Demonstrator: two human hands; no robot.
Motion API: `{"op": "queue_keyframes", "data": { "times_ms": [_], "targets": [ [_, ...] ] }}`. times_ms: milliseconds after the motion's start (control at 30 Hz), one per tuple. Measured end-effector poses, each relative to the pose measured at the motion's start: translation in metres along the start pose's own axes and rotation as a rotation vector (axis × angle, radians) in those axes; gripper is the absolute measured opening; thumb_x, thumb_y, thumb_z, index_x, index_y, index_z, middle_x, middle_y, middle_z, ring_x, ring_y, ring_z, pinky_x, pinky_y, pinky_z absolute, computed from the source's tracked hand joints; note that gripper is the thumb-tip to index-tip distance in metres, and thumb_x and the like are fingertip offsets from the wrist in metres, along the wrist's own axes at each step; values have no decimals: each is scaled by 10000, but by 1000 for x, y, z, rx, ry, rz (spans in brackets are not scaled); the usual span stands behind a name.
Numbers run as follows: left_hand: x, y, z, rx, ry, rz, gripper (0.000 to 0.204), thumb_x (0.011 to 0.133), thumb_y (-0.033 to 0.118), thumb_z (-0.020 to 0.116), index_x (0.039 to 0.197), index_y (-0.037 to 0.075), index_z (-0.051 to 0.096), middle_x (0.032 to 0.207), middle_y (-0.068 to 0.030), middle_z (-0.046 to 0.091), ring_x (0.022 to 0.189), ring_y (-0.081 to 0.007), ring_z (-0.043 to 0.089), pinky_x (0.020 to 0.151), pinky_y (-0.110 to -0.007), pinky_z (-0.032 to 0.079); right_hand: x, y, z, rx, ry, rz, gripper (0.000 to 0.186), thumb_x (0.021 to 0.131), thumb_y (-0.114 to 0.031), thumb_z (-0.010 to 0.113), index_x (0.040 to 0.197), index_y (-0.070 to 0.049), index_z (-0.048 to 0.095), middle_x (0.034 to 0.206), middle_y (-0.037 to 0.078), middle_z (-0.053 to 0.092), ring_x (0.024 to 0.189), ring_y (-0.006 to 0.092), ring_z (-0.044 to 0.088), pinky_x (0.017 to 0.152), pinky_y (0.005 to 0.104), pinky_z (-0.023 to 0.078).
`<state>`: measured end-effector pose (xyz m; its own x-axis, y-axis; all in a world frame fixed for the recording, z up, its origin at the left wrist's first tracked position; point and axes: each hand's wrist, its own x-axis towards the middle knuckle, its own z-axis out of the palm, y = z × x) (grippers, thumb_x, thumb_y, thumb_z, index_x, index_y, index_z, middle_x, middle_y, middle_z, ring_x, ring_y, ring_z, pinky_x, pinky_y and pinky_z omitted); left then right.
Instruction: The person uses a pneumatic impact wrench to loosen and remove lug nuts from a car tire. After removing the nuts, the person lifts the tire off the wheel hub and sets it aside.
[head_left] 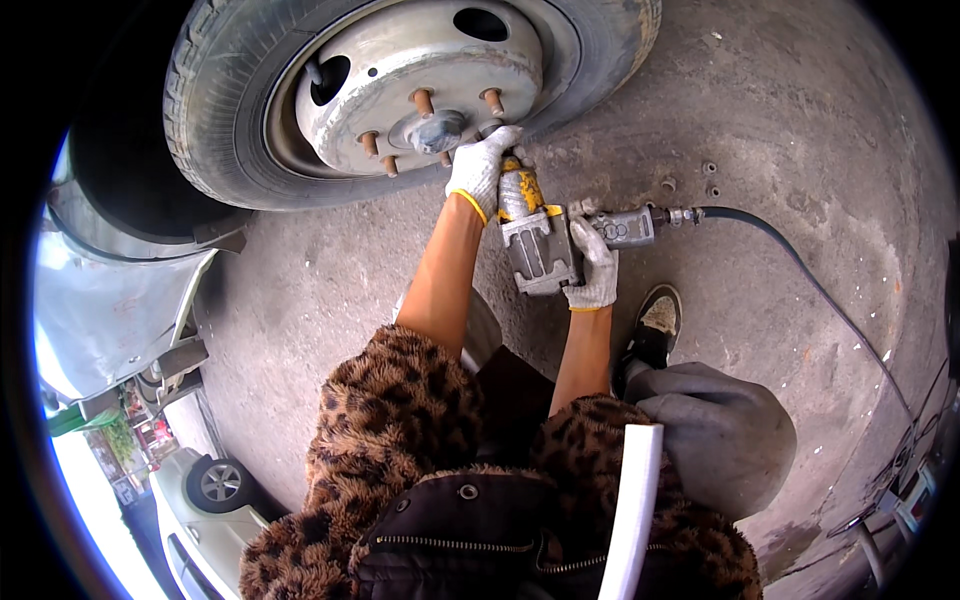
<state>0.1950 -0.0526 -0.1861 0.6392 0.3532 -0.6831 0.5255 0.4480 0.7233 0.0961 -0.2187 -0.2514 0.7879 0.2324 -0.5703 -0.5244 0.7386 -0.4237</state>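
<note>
In my gloved hands is a yellow and grey air impact wrench [540, 245]. My left hand [478, 170], in a white glove with a yellow cuff, is closed around its front end by the wheel hub. My right hand [596, 268], in a similar glove, grips the wrench at its handle. The tool's nose points at the lower right of the wheel's steel rim [420, 90]; my left hand hides whether the socket sits on a stud. Several rusty studs [423, 102] stick out around the grey hub centre [437, 131].
The tire [215, 130] fills the top. A black air hose [800, 265] curves from the wrench handle to the right. Several nuts [669, 184] lie on the concrete floor [800, 130]. A white tube [633, 510] crosses my jacket front. A parked car [195, 520] stands lower left.
</note>
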Motion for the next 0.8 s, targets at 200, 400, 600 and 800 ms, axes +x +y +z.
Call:
{"op": "queue_keyframes", "data": {
  "times_ms": [200, 400, 600, 800],
  "targets": [
    [1, 1, 1, -28, -35, -10, 138, 880, 91, 661, 912, 30, 541, 707, -79, 568, 590, -217, 578, 584, -381, 545, 13, 31, -32, -290, -206, -366, 530, 811, -95, 758, 1267, 97, 567, 1293, 143, 590, 1192, 218, 578, 1043, 330, 466],
    [0, 0, 0, -23, -36, 5, 133, 883, 100, 660, 913, 32, 549, 707, -81, 578, 591, -217, 585, 587, -387, 549, 6, 22, -21, -183, -202, -300, 563, 787, -95, 783, 1271, 92, 564, 1296, 139, 589, 1201, 223, 573, 1050, 331, 461],
    [1, 1, 0, 3, -34, 14, 134, 884, 111, 661, 910, 35, 554, 709, -80, 581, 587, -217, 589, 588, -389, 555, 9, 13, -17, 61, -56, -22, 427, 832, 22, 679, 1246, 75, 588, 1298, 109, 591, 1170, 181, 589, 1010, 323, 496],
    [1, 1, 0, -8, -34, 12, 133, 884, 115, 663, 916, 44, 556, 718, -79, 577, 588, -216, 592, 579, -393, 555, 4, 8, -11, 70, -70, -24, 337, 882, 23, 624, 1218, 48, 615, 1250, 101, 614, 1124, 170, 612, 967, 309, 522]
  ]
}}
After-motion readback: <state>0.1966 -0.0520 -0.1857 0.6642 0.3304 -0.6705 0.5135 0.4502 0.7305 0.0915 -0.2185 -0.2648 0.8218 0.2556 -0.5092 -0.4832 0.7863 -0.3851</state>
